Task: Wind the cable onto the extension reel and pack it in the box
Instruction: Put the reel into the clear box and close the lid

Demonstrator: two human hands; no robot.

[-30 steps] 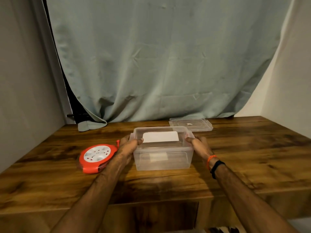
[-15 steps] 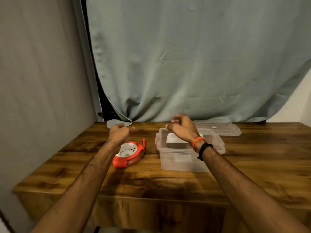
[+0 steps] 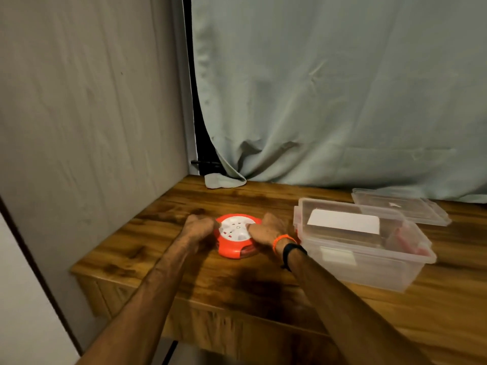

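The extension reel [image 3: 235,237] is a round orange disc with a white socket face, lying flat on the wooden table [image 3: 237,280]. My left hand [image 3: 198,227] grips its left rim and my right hand [image 3: 266,229] grips its right rim, thumb over the white face. No loose cable shows. Just right of my right wrist stands the clear plastic box [image 3: 369,259], open, with a white label on its far wall. Its clear lid [image 3: 400,208] lies flat behind it.
A grey wall closes the left side and a pale green curtain [image 3: 329,101] hangs along the back of the table. The table's front edge runs just below my forearms. My right wrist wears an orange band and a black band.
Both hands left the box, swung left and came down onto the reel. My view has turned left, so the box now sits at the right.
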